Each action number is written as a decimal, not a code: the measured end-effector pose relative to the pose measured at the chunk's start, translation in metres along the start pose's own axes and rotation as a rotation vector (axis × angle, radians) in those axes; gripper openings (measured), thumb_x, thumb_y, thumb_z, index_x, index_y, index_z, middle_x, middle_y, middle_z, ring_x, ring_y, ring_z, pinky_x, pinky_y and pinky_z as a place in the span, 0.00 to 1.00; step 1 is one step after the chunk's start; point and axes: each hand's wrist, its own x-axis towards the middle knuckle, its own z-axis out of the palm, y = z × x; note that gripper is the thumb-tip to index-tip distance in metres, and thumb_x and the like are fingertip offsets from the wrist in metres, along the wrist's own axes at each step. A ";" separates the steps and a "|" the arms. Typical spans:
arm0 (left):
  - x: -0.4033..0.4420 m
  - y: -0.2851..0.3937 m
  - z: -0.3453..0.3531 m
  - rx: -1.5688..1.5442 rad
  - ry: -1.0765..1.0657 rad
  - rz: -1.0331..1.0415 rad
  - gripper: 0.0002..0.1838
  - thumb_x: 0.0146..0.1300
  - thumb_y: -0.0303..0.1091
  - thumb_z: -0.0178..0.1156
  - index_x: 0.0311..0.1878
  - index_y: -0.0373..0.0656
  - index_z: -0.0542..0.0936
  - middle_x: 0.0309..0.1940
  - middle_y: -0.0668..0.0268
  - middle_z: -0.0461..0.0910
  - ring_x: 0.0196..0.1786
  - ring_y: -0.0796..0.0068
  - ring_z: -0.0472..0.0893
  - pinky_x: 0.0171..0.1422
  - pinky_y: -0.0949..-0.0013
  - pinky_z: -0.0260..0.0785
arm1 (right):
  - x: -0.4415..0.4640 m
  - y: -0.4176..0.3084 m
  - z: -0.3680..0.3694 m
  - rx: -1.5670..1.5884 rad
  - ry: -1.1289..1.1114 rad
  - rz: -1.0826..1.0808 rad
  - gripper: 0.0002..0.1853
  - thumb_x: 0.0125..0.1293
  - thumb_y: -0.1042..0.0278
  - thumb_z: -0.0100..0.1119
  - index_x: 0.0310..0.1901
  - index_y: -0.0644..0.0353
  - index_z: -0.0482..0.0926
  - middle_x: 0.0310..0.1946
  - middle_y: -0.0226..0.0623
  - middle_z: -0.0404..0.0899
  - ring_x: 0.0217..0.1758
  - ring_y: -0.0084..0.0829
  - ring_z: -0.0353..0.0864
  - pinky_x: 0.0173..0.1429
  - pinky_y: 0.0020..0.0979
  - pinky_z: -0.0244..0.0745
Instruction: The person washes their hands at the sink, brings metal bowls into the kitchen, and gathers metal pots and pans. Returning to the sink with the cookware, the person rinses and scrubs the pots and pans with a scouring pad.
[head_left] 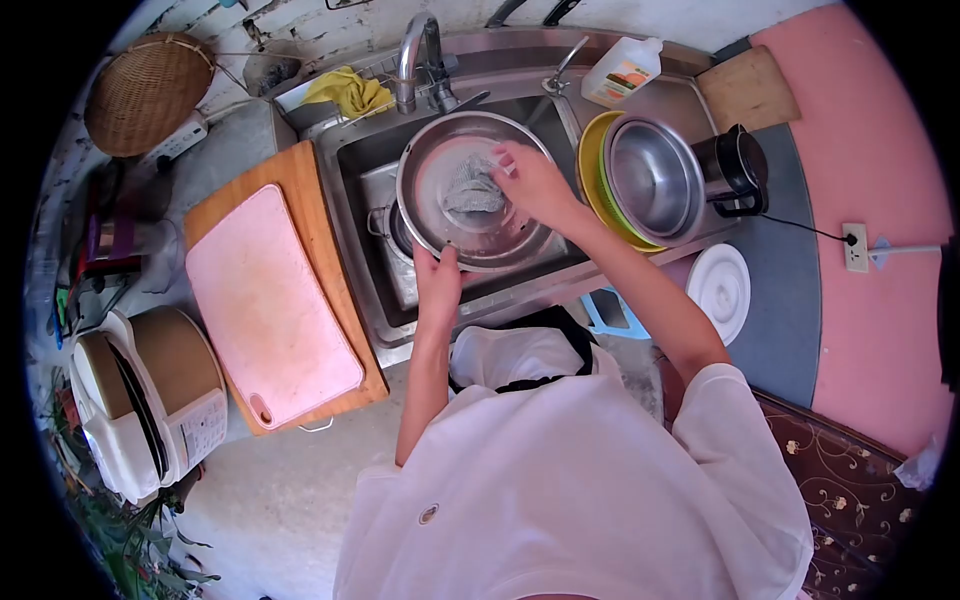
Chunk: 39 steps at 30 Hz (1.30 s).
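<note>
A round stainless steel basin [420, 180] is held tilted over the sink. My left hand [437, 280] grips its near rim, with the thumb on the inside and the other fingers mostly hidden beneath. Inside the basin is a crumpled grey dishcloth [472, 188]. My right hand [535, 185] reaches in from the right, its fingers curled together at the cloth's upper right edge. Slight blur softens those fingertips.
The metal sink [355, 200] has a faucet [408, 65] behind it, with a yellow cloth [350, 92] alongside. Nested bowls [655, 180], a bottle [622, 72] and a kettle [735, 170] stand right. Left are a pink cutting board [270, 300] and a rice cooker [150, 400].
</note>
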 end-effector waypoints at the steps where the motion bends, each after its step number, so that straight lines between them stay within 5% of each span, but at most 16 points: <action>1: -0.001 0.004 0.003 0.015 -0.008 0.022 0.20 0.58 0.23 0.38 0.56 0.38 0.59 0.47 0.58 0.70 0.42 0.67 0.77 0.37 0.67 0.78 | -0.002 0.004 -0.006 -0.228 0.258 -0.236 0.14 0.60 0.71 0.50 0.48 0.64 0.71 0.36 0.42 0.75 0.33 0.32 0.77 0.38 0.29 0.73; 2: -0.001 0.008 0.005 0.028 -0.016 0.048 0.21 0.57 0.23 0.38 0.56 0.38 0.59 0.46 0.58 0.71 0.42 0.67 0.77 0.37 0.67 0.78 | -0.003 0.005 -0.010 -0.456 0.517 -0.476 0.16 0.60 0.71 0.50 0.50 0.63 0.71 0.39 0.42 0.74 0.37 0.33 0.77 0.40 0.28 0.73; 3: -0.001 0.009 0.005 0.025 -0.018 0.052 0.21 0.57 0.23 0.38 0.56 0.38 0.59 0.46 0.58 0.71 0.42 0.67 0.77 0.37 0.67 0.78 | -0.004 0.005 -0.009 -0.460 0.520 -0.480 0.16 0.60 0.71 0.50 0.50 0.63 0.71 0.39 0.42 0.74 0.37 0.33 0.77 0.40 0.28 0.73; 5: -0.001 0.011 0.003 0.018 -0.077 -0.009 0.27 0.59 0.22 0.41 0.63 0.44 0.52 0.52 0.60 0.66 0.44 0.71 0.76 0.37 0.72 0.76 | -0.013 0.006 -0.004 -0.260 0.246 -0.569 0.20 0.56 0.70 0.55 0.52 0.62 0.70 0.44 0.44 0.70 0.40 0.39 0.74 0.44 0.31 0.70; 9: -0.006 0.018 0.011 -0.017 -0.102 0.014 0.27 0.59 0.22 0.41 0.63 0.44 0.52 0.52 0.59 0.67 0.43 0.71 0.76 0.36 0.73 0.76 | -0.017 0.007 0.005 -0.471 0.253 -0.716 0.24 0.53 0.72 0.58 0.53 0.59 0.69 0.44 0.44 0.68 0.41 0.41 0.73 0.43 0.31 0.70; 14: -0.012 0.014 0.015 -0.026 -0.107 -0.001 0.28 0.58 0.21 0.41 0.63 0.45 0.51 0.53 0.56 0.64 0.46 0.66 0.75 0.37 0.69 0.78 | -0.020 -0.003 0.000 -0.565 0.135 -0.452 0.20 0.49 0.73 0.59 0.47 0.58 0.73 0.41 0.43 0.68 0.43 0.41 0.71 0.48 0.33 0.68; 16: -0.020 0.019 0.021 -0.014 -0.088 0.006 0.26 0.58 0.23 0.40 0.62 0.43 0.53 0.51 0.57 0.66 0.45 0.67 0.76 0.37 0.71 0.77 | -0.019 -0.004 -0.003 -0.571 0.406 -0.460 0.16 0.49 0.75 0.58 0.43 0.59 0.75 0.41 0.44 0.68 0.46 0.42 0.70 0.51 0.35 0.66; 20: -0.020 0.018 0.019 -0.005 -0.065 0.015 0.24 0.59 0.24 0.39 0.60 0.41 0.55 0.50 0.58 0.69 0.44 0.69 0.76 0.37 0.72 0.77 | -0.030 0.013 0.004 -0.573 0.272 -0.741 0.11 0.50 0.75 0.59 0.38 0.61 0.77 0.46 0.48 0.67 0.50 0.44 0.69 0.53 0.37 0.65; 25: -0.014 0.006 0.011 0.002 -0.087 0.051 0.29 0.59 0.21 0.40 0.64 0.46 0.50 0.53 0.56 0.64 0.46 0.65 0.75 0.39 0.67 0.78 | -0.031 0.025 0.008 -0.492 0.125 -0.726 0.08 0.51 0.72 0.58 0.35 0.63 0.76 0.44 0.45 0.70 0.48 0.44 0.69 0.51 0.36 0.66; 27: -0.014 0.008 0.016 0.033 -0.089 0.080 0.28 0.59 0.21 0.40 0.64 0.46 0.50 0.53 0.56 0.64 0.45 0.66 0.75 0.38 0.68 0.78 | -0.030 0.016 0.004 -0.512 0.204 -0.542 0.11 0.51 0.75 0.56 0.38 0.62 0.75 0.39 0.45 0.71 0.44 0.45 0.71 0.48 0.37 0.67; 31: -0.021 0.011 0.028 -0.056 -0.176 0.018 0.29 0.58 0.20 0.40 0.64 0.46 0.50 0.53 0.57 0.65 0.44 0.69 0.76 0.37 0.70 0.77 | -0.009 -0.002 0.009 -0.371 0.480 -0.546 0.14 0.51 0.75 0.56 0.42 0.59 0.74 0.37 0.43 0.73 0.43 0.44 0.72 0.49 0.36 0.67; 35: -0.008 0.011 0.014 -0.028 -0.173 -0.024 0.28 0.58 0.19 0.39 0.63 0.44 0.51 0.52 0.57 0.65 0.45 0.68 0.76 0.38 0.70 0.78 | -0.036 0.008 0.025 -0.367 0.052 -0.981 0.15 0.49 0.77 0.58 0.42 0.59 0.74 0.39 0.39 0.70 0.42 0.40 0.72 0.47 0.34 0.68; 39: -0.012 0.013 0.011 -0.005 -0.114 0.094 0.29 0.57 0.18 0.39 0.63 0.44 0.48 0.53 0.58 0.65 0.45 0.69 0.76 0.37 0.70 0.78 | -0.023 0.029 -0.008 -0.520 0.030 -0.702 0.14 0.48 0.78 0.57 0.40 0.60 0.74 0.38 0.41 0.70 0.40 0.41 0.72 0.45 0.35 0.68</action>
